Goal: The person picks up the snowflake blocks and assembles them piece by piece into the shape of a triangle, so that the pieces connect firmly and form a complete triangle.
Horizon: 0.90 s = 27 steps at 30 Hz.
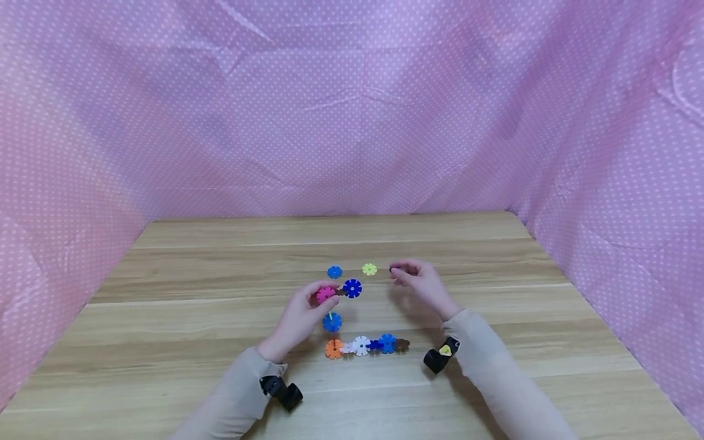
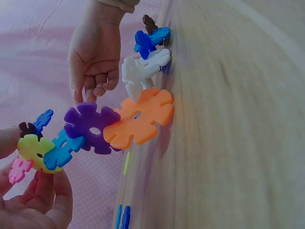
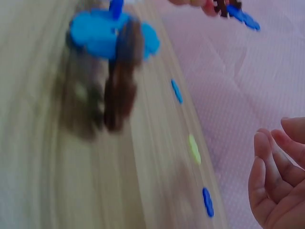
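My left hand (image 1: 299,318) pinches a chain of notched plastic discs around a pink disc (image 1: 326,295) and a yellow-green disc (image 2: 35,151). From there a brown disc (image 2: 27,129) and a dark blue disc (image 1: 352,288) stick out to the right. The chain also runs through a blue disc (image 1: 332,322) and a purple disc (image 2: 90,128) to an orange disc (image 1: 333,349). A row with a white disc (image 1: 361,346) continues right from it. My right hand (image 1: 420,283), fingers loosely bent, is near a loose dark blue disc (image 3: 208,202); the right wrist view shows them apart.
On the table (image 1: 220,275), a loose blue disc (image 1: 334,272) and a loose yellow-green disc (image 1: 370,269) lie beyond the chain. The row ends at a brown disc (image 1: 403,344) on the right. Pink dotted cloth (image 1: 352,122) surrounds the back and sides.
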Each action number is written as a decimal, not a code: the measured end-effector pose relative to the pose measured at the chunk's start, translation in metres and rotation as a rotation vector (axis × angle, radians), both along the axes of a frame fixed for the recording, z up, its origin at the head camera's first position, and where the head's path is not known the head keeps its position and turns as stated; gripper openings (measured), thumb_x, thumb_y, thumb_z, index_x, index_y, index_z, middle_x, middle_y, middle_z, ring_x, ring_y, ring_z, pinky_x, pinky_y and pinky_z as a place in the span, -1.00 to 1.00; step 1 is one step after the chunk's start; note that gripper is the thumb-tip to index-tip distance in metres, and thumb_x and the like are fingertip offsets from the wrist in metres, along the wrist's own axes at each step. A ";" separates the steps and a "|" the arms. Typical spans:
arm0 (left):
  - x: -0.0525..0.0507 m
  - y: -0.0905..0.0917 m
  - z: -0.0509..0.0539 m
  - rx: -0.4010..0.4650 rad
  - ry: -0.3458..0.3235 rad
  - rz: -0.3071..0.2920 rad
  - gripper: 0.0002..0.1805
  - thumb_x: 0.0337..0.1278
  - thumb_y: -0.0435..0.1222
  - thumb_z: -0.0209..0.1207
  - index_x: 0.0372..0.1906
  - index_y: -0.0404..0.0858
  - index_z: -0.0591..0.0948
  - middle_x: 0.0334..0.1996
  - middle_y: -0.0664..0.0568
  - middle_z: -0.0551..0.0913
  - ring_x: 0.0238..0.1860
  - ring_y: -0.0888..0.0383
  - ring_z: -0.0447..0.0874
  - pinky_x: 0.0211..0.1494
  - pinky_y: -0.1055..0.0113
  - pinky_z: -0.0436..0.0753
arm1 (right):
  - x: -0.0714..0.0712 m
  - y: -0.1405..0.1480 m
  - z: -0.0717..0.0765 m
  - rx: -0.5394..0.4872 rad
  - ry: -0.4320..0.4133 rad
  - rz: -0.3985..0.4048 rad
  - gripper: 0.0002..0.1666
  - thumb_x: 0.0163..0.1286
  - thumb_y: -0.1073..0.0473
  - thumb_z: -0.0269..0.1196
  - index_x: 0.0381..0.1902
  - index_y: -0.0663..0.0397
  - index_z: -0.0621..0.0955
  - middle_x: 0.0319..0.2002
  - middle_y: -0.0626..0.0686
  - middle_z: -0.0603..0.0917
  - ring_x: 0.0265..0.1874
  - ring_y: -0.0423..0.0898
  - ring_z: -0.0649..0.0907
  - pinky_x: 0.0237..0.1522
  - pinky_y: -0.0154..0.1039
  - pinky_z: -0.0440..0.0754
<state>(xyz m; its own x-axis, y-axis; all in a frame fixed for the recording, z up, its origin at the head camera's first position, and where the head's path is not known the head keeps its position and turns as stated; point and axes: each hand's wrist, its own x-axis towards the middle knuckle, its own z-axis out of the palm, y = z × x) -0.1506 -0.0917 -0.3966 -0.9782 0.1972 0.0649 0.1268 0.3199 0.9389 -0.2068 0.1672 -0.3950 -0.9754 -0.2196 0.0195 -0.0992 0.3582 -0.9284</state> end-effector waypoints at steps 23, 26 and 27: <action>0.001 -0.001 -0.004 -0.001 -0.031 0.026 -0.60 0.20 -0.31 0.20 0.15 -0.22 0.52 -0.09 -0.01 0.61 -0.20 0.14 0.55 -0.15 0.43 0.60 | -0.042 0.028 -0.023 0.268 0.007 -0.075 -0.49 0.32 0.18 0.22 0.16 0.33 0.47 0.09 0.33 0.53 0.09 0.22 0.53 0.19 0.07 0.45; 0.000 -0.001 -0.005 0.000 -0.025 0.027 -0.61 0.20 -0.31 0.20 0.15 -0.24 0.52 -0.09 -0.03 0.61 -0.21 0.14 0.55 -0.16 0.44 0.59 | -0.045 0.027 -0.022 0.324 0.010 -0.063 -0.48 0.31 0.16 0.24 0.18 0.28 0.47 0.08 0.30 0.55 0.08 0.19 0.54 0.17 0.06 0.46; 0.000 -0.001 -0.005 -0.001 -0.024 0.029 -0.61 0.21 -0.31 0.20 0.15 -0.24 0.52 -0.10 -0.03 0.61 -0.21 0.14 0.55 -0.16 0.44 0.59 | -0.046 0.026 -0.022 0.350 0.010 -0.055 -0.47 0.30 0.15 0.25 0.18 0.27 0.47 0.07 0.29 0.56 0.07 0.18 0.55 0.16 0.06 0.47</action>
